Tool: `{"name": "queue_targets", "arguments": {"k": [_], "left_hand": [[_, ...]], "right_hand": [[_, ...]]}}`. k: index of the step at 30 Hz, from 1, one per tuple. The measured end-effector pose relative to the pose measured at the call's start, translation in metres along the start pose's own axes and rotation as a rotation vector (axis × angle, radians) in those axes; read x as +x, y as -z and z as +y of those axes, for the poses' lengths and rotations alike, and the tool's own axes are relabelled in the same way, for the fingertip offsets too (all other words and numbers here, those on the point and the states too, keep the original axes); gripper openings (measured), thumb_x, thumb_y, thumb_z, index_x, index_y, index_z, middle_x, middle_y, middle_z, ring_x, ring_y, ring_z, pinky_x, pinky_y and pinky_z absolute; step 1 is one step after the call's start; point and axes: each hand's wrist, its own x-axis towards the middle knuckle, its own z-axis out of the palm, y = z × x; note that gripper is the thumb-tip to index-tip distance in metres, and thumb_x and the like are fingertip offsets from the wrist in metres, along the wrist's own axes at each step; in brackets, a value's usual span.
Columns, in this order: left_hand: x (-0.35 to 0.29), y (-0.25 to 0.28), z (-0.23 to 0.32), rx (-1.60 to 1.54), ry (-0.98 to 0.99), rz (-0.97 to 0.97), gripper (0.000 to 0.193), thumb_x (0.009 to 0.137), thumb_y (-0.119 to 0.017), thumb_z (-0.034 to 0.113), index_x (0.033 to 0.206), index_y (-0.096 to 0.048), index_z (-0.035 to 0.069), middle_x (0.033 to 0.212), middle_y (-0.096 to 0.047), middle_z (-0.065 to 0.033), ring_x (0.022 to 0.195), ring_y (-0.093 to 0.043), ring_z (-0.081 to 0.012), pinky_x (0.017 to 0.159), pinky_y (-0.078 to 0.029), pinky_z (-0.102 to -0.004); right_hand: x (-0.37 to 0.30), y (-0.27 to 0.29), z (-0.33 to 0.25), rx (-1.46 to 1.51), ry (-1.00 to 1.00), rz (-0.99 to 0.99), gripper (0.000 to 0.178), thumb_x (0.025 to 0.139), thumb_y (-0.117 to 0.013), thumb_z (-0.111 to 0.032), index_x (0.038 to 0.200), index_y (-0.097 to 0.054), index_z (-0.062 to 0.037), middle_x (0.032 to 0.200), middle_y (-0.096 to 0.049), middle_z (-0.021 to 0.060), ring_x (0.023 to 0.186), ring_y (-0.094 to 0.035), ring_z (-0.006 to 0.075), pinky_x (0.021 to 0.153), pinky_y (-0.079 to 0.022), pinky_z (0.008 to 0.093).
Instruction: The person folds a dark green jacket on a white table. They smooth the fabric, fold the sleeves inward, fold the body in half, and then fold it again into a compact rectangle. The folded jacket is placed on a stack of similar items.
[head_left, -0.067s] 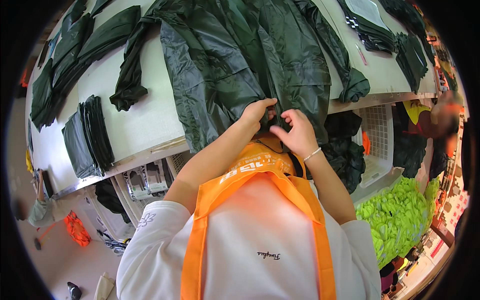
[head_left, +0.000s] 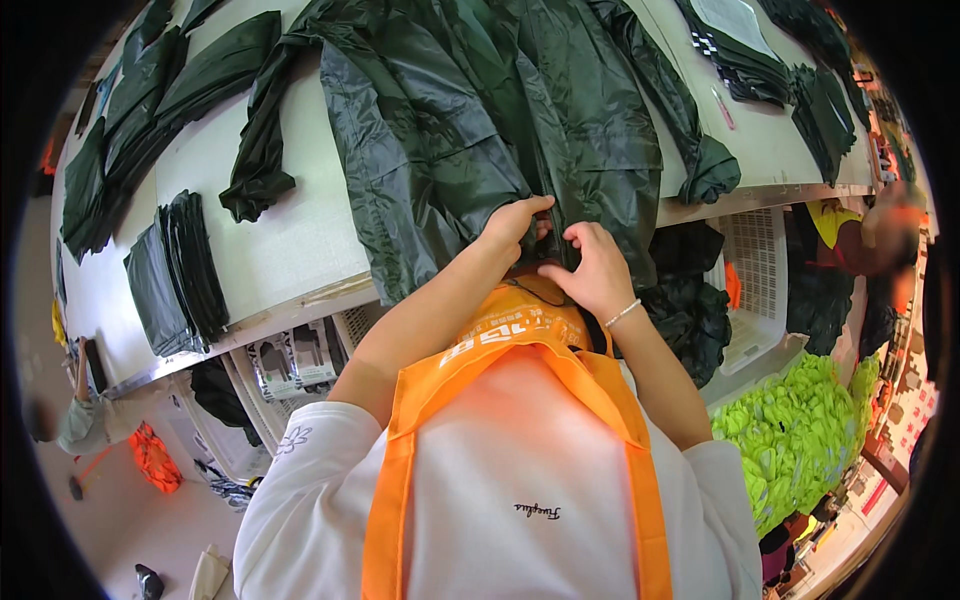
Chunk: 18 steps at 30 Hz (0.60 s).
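Note:
A dark green, shiny jacket [head_left: 420, 130] lies spread on the table, its front opening and lower hem toward me. My left hand [head_left: 512, 225] pinches the jacket's front edge near the bottom of the zip line. Close beside it, on the right of that opening, is my right hand [head_left: 600, 268]. Its thumb and forefinger are apart with a gap between them, and its other fingers curl against the jacket's hem. The fingertips of both hands are partly hidden by the cloth and by each other.
Folded dark garments [head_left: 178, 275] are stacked on the table [head_left: 300, 235] at left, with more at far right near a pen [head_left: 722, 108]. Beneath the table edge stands a white plastic basket [head_left: 755, 290]. A lime-yellow heap [head_left: 790, 430] lies at lower right. Other people are at both sides.
My right hand has shifted very slightly toward me, its thumb a little lower. The left hand and the jacket look unchanged.

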Motion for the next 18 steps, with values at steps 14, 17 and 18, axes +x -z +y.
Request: {"name": "queue_targets", "arguments": {"k": [14, 17, 18], "left_hand": [[-0.017, 0.003, -0.003, 0.234, 0.017, -0.184, 0.029, 0.075, -0.077, 0.026, 0.084, -0.067, 0.001, 0.080, -0.065, -0.0048, 0.068, -0.059, -0.0148, 0.065, -0.045, -0.0265], [0.001, 0.004, -0.012, 0.486, -0.072, 0.025, 0.027, 0.072, -0.078, 0.026, 0.076, -0.067, 0.002, 0.074, -0.064, -0.0041, 0.063, -0.058, -0.0136, 0.059, -0.042, -0.0262], [0.002, 0.001, -0.013, 0.458, -0.081, 0.034, 0.025, 0.072, -0.077, 0.025, 0.075, -0.067, 0.002, 0.073, -0.064, -0.0039, 0.062, -0.057, -0.0134, 0.058, -0.042, -0.0264]], "right_hand": [[-0.005, -0.020, 0.051, 0.820, -0.502, -0.023, 0.013, 0.083, -0.066, -0.011, 0.088, -0.066, 0.0015, 0.071, -0.063, 0.0013, 0.062, -0.053, 0.0068, 0.057, -0.043, 0.0241], [-0.005, -0.019, 0.047, 0.416, -0.269, 0.113, 0.009, 0.081, -0.066, -0.010, 0.084, -0.065, -0.0016, 0.072, -0.063, 0.0046, 0.061, -0.058, 0.0147, 0.059, -0.046, 0.0279], [-0.006, -0.017, 0.039, 0.242, -0.141, 0.178, 0.007, 0.080, -0.066, -0.010, 0.082, -0.064, -0.0028, 0.072, -0.062, 0.0056, 0.062, -0.058, 0.0185, 0.059, -0.046, 0.0297]]}}
